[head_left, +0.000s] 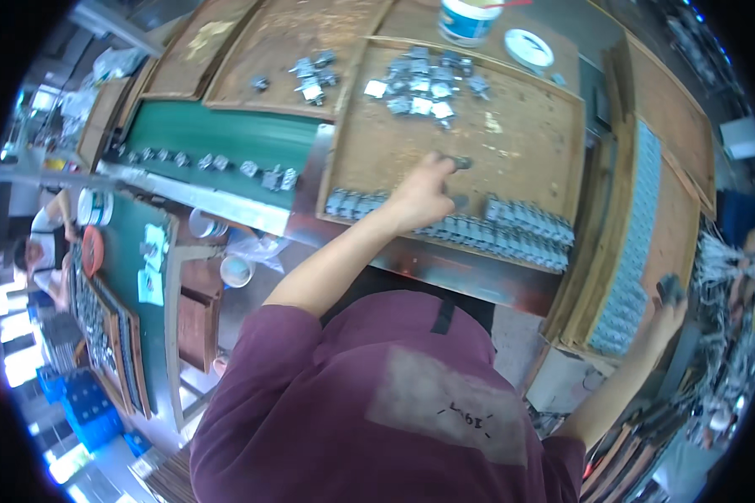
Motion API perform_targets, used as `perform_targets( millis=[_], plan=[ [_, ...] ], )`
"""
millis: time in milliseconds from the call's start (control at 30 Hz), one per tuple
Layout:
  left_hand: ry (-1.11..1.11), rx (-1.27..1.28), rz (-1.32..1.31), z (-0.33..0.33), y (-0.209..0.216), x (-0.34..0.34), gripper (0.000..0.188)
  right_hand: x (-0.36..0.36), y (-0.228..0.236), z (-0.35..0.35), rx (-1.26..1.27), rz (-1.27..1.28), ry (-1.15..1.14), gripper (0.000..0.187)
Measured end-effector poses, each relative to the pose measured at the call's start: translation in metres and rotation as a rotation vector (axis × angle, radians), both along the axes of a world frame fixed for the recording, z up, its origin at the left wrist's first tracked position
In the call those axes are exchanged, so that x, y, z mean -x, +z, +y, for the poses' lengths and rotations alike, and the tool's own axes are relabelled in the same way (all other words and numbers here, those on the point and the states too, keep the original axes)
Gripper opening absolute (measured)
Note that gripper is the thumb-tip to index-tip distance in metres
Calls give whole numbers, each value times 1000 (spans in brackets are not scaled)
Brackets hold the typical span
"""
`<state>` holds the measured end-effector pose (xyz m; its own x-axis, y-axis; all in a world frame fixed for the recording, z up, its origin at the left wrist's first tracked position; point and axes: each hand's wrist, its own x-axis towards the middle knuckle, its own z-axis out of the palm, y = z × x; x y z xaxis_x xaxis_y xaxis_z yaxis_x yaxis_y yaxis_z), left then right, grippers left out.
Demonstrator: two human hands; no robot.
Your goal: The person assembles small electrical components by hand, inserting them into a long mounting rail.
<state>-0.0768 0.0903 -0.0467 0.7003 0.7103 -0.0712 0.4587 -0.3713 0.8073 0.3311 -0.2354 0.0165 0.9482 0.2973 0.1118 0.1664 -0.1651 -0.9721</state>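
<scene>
My left hand [424, 194] reaches over a wooden tray [528, 109] with its fingers closed on a small dark metal part [460, 163], somewhat blurred. A second dark piece [460, 201] shows by the thumb; whether it is gripped too, I cannot tell. Under that hand, tight rows of small grey metal parts [512, 239] line the tray's near edge. At its far side lies a loose heap of silvery metal parts [419, 82]. Off to the right, my right hand [666, 318] is closed on a dark metal part [670, 290], above another wooden tray [667, 243] with rows of similar parts [629, 277].
A green conveyor belt [226, 134] at left carries a line of metal parts [220, 162]. Beyond the tray stand a white-and-blue bucket [468, 23] and a round white lid [528, 49]. Another person [46, 251] works at a green table [155, 335] far left.
</scene>
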Motion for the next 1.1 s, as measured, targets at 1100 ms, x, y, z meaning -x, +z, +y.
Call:
perform_targets(
  millis=[1100],
  plan=[
    [5,905,-756,-55,61,23,48,259,34,128,357,-449,791,35]
  ],
)
